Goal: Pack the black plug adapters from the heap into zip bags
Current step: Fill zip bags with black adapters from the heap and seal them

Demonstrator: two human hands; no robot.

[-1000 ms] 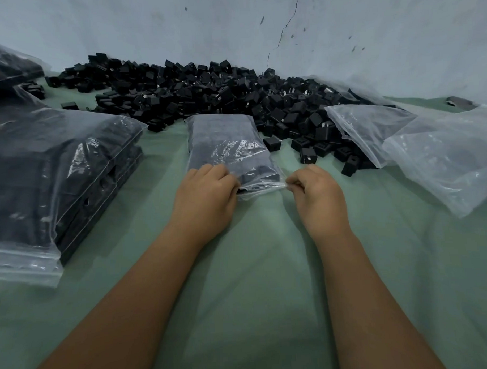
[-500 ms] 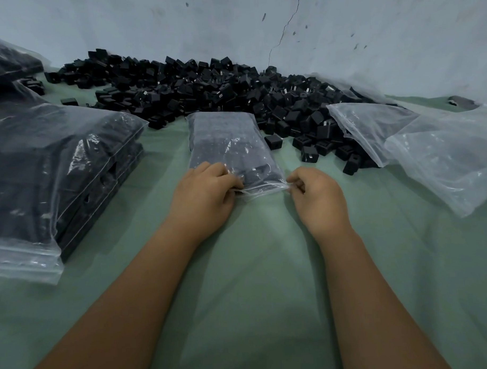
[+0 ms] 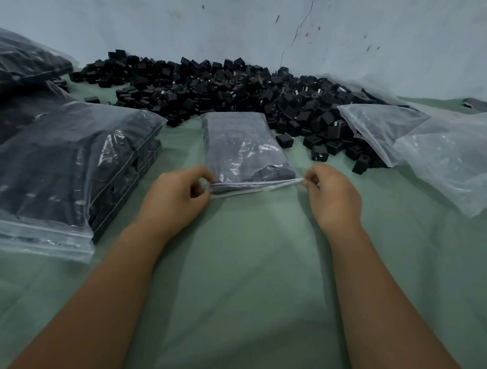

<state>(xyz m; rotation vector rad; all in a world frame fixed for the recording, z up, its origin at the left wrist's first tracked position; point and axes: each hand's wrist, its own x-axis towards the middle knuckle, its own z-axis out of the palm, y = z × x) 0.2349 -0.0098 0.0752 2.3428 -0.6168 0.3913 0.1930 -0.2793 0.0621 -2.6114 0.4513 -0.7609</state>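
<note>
Filled zip bag [image 3: 244, 148] flat on cloth before black adapter heap [image 3: 233, 88]

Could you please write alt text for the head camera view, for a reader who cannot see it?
A person's left hand and right hand pinch the two near corners of a filled zip bag lying on a green cloth. Behind it lies a heap of black plug adapters, with packed bags left and empty bags right.
</note>
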